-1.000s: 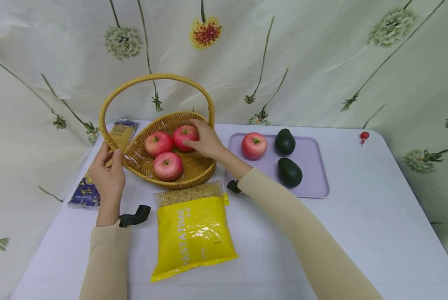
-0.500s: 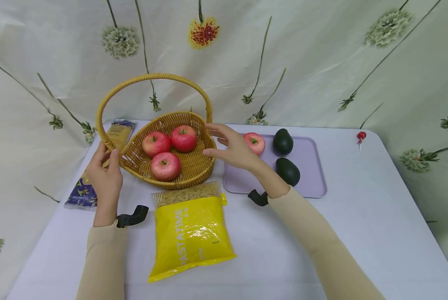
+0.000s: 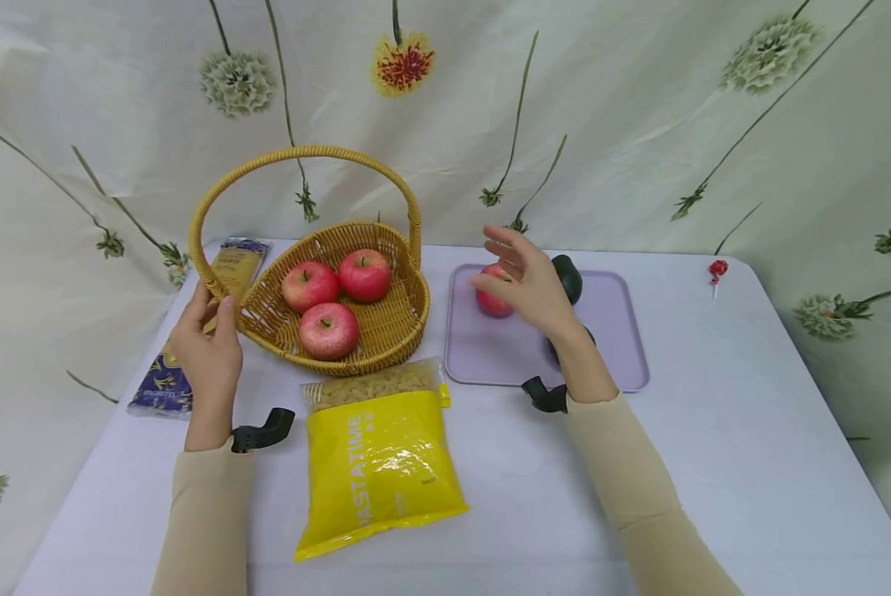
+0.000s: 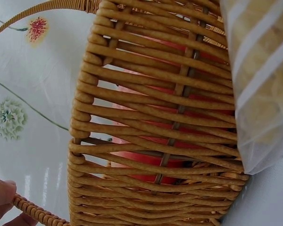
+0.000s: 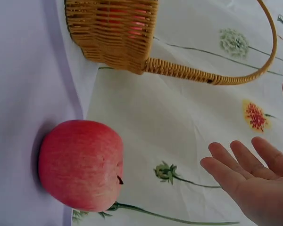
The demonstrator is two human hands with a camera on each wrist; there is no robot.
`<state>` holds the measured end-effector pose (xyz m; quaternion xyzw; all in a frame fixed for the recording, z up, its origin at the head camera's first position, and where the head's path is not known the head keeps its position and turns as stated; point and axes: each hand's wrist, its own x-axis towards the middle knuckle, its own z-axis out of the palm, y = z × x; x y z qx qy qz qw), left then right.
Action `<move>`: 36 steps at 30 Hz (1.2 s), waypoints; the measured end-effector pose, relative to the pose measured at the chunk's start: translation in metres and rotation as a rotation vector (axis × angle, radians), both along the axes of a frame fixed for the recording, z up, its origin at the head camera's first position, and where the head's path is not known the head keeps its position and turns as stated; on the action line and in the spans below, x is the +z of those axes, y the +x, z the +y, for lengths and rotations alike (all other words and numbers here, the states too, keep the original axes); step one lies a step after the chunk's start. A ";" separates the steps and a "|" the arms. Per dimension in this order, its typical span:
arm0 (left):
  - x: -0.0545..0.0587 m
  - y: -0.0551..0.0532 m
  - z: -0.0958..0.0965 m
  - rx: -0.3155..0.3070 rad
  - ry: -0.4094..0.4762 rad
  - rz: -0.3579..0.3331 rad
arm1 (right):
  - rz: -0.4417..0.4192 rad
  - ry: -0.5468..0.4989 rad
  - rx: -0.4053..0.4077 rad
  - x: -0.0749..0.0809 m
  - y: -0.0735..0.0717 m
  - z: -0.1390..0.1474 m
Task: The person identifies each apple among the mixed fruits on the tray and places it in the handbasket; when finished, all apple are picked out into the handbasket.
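Observation:
A wicker basket (image 3: 397, 343) with a tall handle holds three red apples: a left one (image 3: 310, 286), a back one (image 3: 364, 275) and a front one (image 3: 329, 331). At the left foot of the handle, my left hand (image 3: 210, 348) pinches the wrapped cane; the left wrist view shows its fingertips (image 4: 4, 193) on either side of it. My right hand (image 3: 535, 290) hovers over the lilac tray (image 3: 475, 368), fingers spread and holding nothing. Just beyond it, another red apple (image 5: 82, 165) rests on the tray, partly covered by the hand in the head view.
Two dark avocados, a back one (image 3: 568, 279) and a front one (image 3: 552, 351) mostly behind the right wrist, lie on the tray. A yellow pasta bag (image 3: 382, 463) lies before the basket. A spaghetti packet (image 3: 164, 385) lies left, a red lollipop (image 3: 718, 268) far right.
My right hand has let go of the back apple in the basket, drawn out and moved right to above the tray. My left hand has stayed on the basket handle.

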<state>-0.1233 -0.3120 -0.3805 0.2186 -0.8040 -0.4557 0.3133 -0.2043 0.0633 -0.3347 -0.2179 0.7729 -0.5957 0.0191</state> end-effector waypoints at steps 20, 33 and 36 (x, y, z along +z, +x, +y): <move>-0.002 0.001 -0.002 0.016 -0.020 0.040 | -0.085 0.047 -0.168 -0.029 -0.020 0.018; -0.002 0.000 0.000 0.012 -0.017 0.036 | -0.152 0.101 -0.196 -0.046 -0.026 0.013; -0.002 -0.001 -0.001 0.009 -0.017 0.034 | -0.175 0.108 -0.208 -0.046 -0.026 0.012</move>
